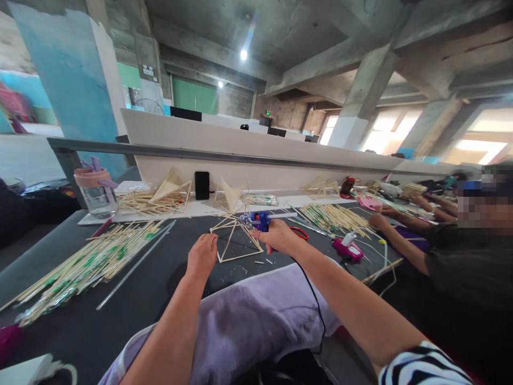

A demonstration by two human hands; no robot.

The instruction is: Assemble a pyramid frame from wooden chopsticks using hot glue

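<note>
Left hand: the left hand (202, 255) lay palm down on the dark grey table top (132, 305), its fingers bent, with the tips at the near left corner of the pyramid frame of thin pale wooden sticks (225, 249). Whether the fingers pinched a stick could not be told.
Right hand: the right hand (279, 236) was closed around the grip of a blue hot-glue gun (258, 220), whose nozzle pointed left at the top of the frame.
Frame: it stood on the table just beyond the lilac cloth (248, 315), between the two hands.
Cord: a thin black cord (315, 299) ran from under the right hand back across the cloth.
Left of the hands: a loose heap of long pale sticks with green marks (80, 264) lay spread out, with a long grey rod (136, 264) beside it.
Back edge: a clear water bottle with a pink lid (96, 192), finished stick pyramids (172, 184) and a black phone (202, 185) stood against the white wall.
Right of the hands: red-handled scissors (298, 232) lay just behind the right hand, a pink glue gun (348, 247) lay farther right, and a second heap of sticks (336, 216) lay beyond.
Co-worker: another person's hand (379, 220) rested on the table near that second heap.
</note>
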